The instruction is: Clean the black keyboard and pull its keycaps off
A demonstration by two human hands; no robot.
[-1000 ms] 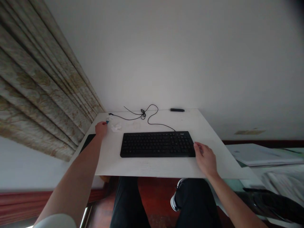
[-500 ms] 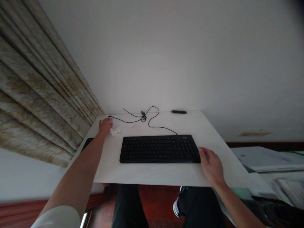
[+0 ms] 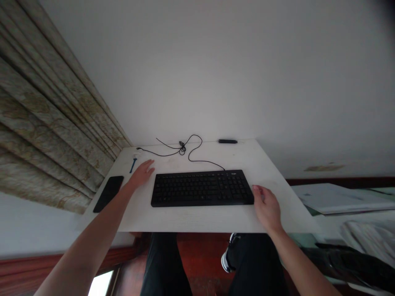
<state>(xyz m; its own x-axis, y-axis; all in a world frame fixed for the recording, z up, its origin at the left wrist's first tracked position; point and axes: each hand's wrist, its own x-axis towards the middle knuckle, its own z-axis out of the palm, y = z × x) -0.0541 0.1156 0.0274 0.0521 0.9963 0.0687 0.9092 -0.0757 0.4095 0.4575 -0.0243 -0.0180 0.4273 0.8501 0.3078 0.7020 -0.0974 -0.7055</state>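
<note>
A black keyboard point(image 3: 202, 189) lies flat on the white desk point(image 3: 191, 220). At its right edge is my right hand point(image 3: 268, 207), fingers loosely bent and thumb apart, seemingly touching the edge without gripping it. My left hand point(image 3: 142, 173) reaches over the desk left of the keyboard, palm down with fingers stretched out. Whatever lies under its palm is hidden; the white crumpled tissue seen earlier does not show. Left of this hand are a small blue-handled tool point(image 3: 133, 165) and a black phone-like slab point(image 3: 109, 193), partly beside my forearm.
The keyboard's black cable point(image 3: 182, 148) lies looped and bundled behind it. A short dark stick-like object point(image 3: 227, 141) rests by the wall. A patterned curtain point(image 3: 55, 107) hangs at the left. Papers point(image 3: 342, 197) are stacked lower right.
My left hand has moved right and nearer, away from the cable's end, to where the tissue lay. The blue tool now shows. My right hand stays beside the keyboard; the view has shifted slightly.
</note>
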